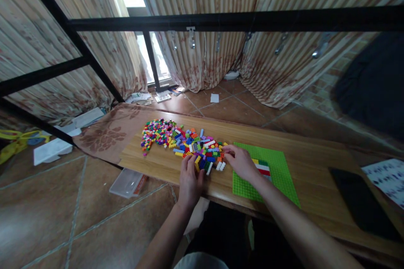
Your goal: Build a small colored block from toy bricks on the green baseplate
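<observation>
A heap of loose toy building bricks in many colours is spread over the wooden board. My left hand reaches in at the heap's near edge. Its fingers and thumb are apart, close to yellow and blue bricks, with no brick plainly held. At the right end of the heap is my right hand, its thumb and forefinger apart beside orange and red bricks. Under my right wrist lies a green studded baseplate. On it sits a small block of joined bricks in yellow, green, white and red, partly hidden by my forearm.
The long wooden board carries a dark flat object at its right. A printed sheet lies beyond that. A clear plastic box is below the board's left edge. A black metal rail crosses before the curtains.
</observation>
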The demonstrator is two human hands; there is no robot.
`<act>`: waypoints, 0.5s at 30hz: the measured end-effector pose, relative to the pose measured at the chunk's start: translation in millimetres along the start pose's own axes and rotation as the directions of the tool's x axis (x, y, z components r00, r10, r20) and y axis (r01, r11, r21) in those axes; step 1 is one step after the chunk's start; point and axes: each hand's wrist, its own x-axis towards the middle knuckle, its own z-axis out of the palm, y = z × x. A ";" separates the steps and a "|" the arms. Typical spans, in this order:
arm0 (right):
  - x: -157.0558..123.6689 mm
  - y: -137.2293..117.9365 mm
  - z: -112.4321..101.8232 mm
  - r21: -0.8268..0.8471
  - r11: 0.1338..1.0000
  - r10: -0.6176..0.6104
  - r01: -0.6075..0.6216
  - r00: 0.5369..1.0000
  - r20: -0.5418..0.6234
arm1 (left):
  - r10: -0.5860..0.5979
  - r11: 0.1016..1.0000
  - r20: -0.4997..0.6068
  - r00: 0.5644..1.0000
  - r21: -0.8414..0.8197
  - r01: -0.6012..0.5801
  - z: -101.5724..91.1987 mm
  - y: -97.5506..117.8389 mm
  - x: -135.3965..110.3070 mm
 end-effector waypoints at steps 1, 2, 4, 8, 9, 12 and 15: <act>-4.4 1.2 1.2 0.029 1.000 -0.004 0.005 0.999 -0.044 | 0.004 1.000 -0.016 1.000 -0.004 -0.004 1.1 -0.4 -0.9; -9.4 2.3 2.6 0.050 0.999 -0.012 0.016 0.997 -0.077 | 0.010 1.000 -0.030 1.000 -0.008 -0.010 1.9 -0.9 -2.1; -20.6 4.0 6.1 0.070 0.997 -0.035 0.043 0.993 -0.112 | 0.027 0.999 -0.051 0.998 -0.016 -0.028 3.1 -1.8 -5.0; -40.5 2.5 15.3 0.070 0.995 -0.057 0.066 0.990 -0.126 | 0.078 0.996 -0.054 0.995 -0.037 -0.080 4.0 -1.1 -11.5; -43.5 0.8 17.6 0.071 0.995 -0.059 0.068 0.991 -0.121 | 0.096 0.994 -0.046 0.994 -0.042 -0.098 4.3 -0.3 -13.1; -46.5 -5.8 24.1 0.086 0.993 -0.075 0.084 0.991 -0.107 | 0.146 0.987 -0.010 0.989 -0.063 -0.146 7.1 2.0 -16.4; -44.7 -12.2 29.7 0.117 0.988 -0.084 0.101 0.987 -0.137 | 0.164 0.982 0.012 0.986 -0.094 -0.162 11.1 2.2 -15.9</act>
